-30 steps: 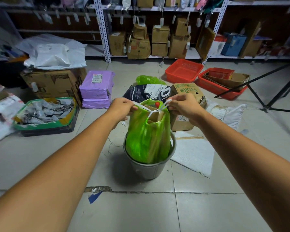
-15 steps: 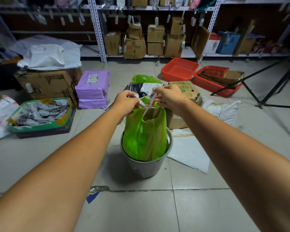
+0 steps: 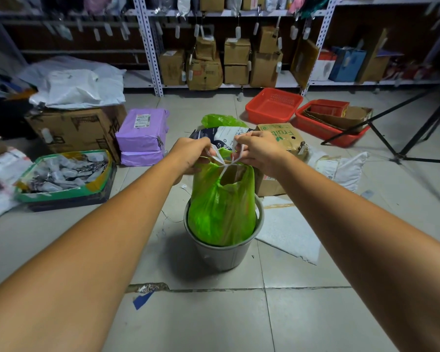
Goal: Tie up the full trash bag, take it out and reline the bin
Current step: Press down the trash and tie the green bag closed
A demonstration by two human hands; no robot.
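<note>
Tying step. My left hand [image 3: 192, 154] and right hand [image 3: 258, 151] each pinch a stretched handle [image 3: 239, 154] above the green bag [image 3: 221, 212], seated in the bin [image 3: 224, 252]. Next: cinch the knot.

bare left forearm [image 3: 99, 237] and right forearm [image 3: 353, 224] reaching forward from the lower corners, converging at centre, left grip [image 3: 191, 154] knuckles up, fingers curled, pinching one white bag handle [image 3: 216, 153], right grip [image 3: 258, 151] close beside it, curled round the other
</note>
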